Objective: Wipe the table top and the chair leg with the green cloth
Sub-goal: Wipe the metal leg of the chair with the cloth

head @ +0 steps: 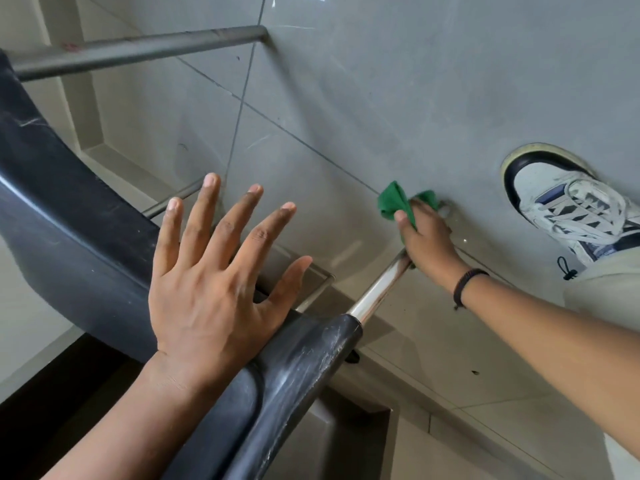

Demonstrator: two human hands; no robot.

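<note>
I look down past a black plastic chair [86, 244] at its shiny metal leg [377, 289], which runs from a black socket down to the grey tiled floor. My right hand [427, 237] is wrapped around the lower end of that leg with the green cloth [394, 200] bunched between fingers and metal. My left hand [214, 271] hovers over the chair's edge, palm down, fingers spread, holding nothing. The table top is not in view.
A second chair leg [138, 51] stretches across the upper left, and a thin metal rail [173, 200] shows behind my left fingers. My white and navy sneaker [568, 206] stands on the floor close to the right of the wiped leg.
</note>
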